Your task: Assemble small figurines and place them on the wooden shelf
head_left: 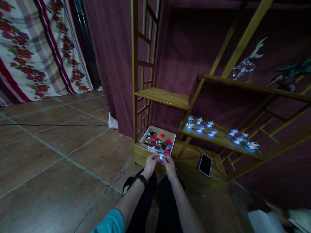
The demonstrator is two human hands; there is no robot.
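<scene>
Between my left hand and my right hand is a small blue-and-white figurine, pinched by the fingers of both. It is held just in front of a white cardboard box on the low wooden cabinet. Inside the box lie red discs, dark discs and small dark figures, jumbled together. To the right, several similar figurines on blue round bases stand along a wooden shelf. A few there have pink and black parts.
A phone lies on the cabinet top, right of the box. A bare wooden shelf juts out above the box. Higher right stands a clear glass deer beside a dark green ornament. A black cable crosses the tiled floor.
</scene>
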